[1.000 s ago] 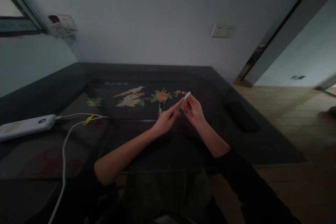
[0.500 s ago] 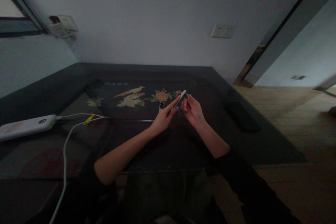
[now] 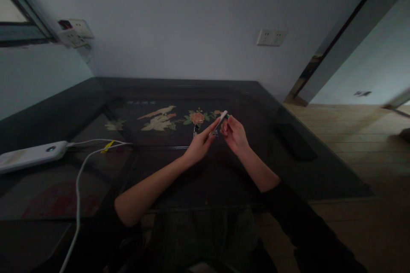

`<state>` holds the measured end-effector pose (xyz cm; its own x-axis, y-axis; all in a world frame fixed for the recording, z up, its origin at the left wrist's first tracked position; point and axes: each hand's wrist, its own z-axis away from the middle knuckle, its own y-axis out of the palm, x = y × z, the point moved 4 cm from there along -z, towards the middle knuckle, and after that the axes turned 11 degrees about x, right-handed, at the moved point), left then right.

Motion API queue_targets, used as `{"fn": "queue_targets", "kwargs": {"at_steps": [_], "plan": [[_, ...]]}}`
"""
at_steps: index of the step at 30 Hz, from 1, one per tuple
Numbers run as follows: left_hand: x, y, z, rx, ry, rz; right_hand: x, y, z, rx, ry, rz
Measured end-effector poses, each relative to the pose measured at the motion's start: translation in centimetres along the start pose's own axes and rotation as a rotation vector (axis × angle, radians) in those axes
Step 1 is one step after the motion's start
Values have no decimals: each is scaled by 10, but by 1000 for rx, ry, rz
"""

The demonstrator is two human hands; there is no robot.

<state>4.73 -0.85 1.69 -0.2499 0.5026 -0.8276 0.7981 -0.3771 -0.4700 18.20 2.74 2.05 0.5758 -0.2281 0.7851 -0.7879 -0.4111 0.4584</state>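
Slim white stick [image 3: 221, 118], pen-like, tilting up to the right, greenish tip showing at its upper end. Left hand [image 3: 200, 147] and right hand [image 3: 235, 134] are both pinching it, fingers closed around it, above the dark bench [image 3: 166, 179] by the painted flower. Counting: one stick, one small dark piece [image 3: 194, 129] lying just beside the left hand, one white power bank [image 3: 30, 156], two white cables [image 3: 78, 187]. Against the frame one second back, the stick is sitting slightly lower and shorter between the hands.
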Motion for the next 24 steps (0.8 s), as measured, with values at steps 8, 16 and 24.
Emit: {"fn": "queue_targets", "kwargs": {"at_steps": [8,16,24], "plan": [[-7,7,1,28,10,122,-2,-3,1,-61,14,15],[3,3,-1,-13,-57,245,5,5,1,-32,16,72],[8,-3,-1,-33,-77,112,3,4,1,-31,26,103]]}}
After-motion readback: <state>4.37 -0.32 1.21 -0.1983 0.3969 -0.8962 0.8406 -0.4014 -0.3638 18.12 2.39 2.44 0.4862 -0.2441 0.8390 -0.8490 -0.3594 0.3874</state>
